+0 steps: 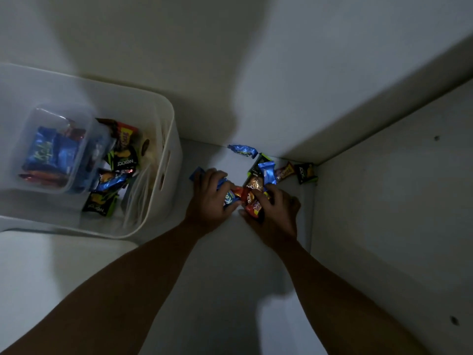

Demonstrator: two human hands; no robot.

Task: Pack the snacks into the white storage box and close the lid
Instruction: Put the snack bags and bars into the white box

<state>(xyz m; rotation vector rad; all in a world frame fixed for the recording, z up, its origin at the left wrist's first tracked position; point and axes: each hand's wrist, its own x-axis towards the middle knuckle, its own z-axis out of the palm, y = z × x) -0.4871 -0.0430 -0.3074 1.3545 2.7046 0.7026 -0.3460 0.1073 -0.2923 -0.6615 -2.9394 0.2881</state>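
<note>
White storage box (169, 139), lid off, sits well left of the fingers. Inside: 1 clear tub (84, 149) holding blue wrappers (48, 155), plus loose snacks beside it, incl. at least 2 black-green packets (98, 204).

2 hands work on the white surface (217, 278) in a dim corner. Left hand (207, 201): fingers curled over blue packets (230, 198), approx. 2, exact count unclear. Right hand (279, 216): fingers clenched round 1 red packet (252, 208), w/ 1 brown packet (254, 184) at the fingertips.

Beyond the fingers, ungrasped:
- 1 far blue packet (243, 150)
- 1 near blue packet (267, 172)
- 1 brown-red packet (284, 171)
- 1 corner black-green packet (305, 172)

Back wall (332, 73) and side panel (384, 201) close in right behind these.
</note>
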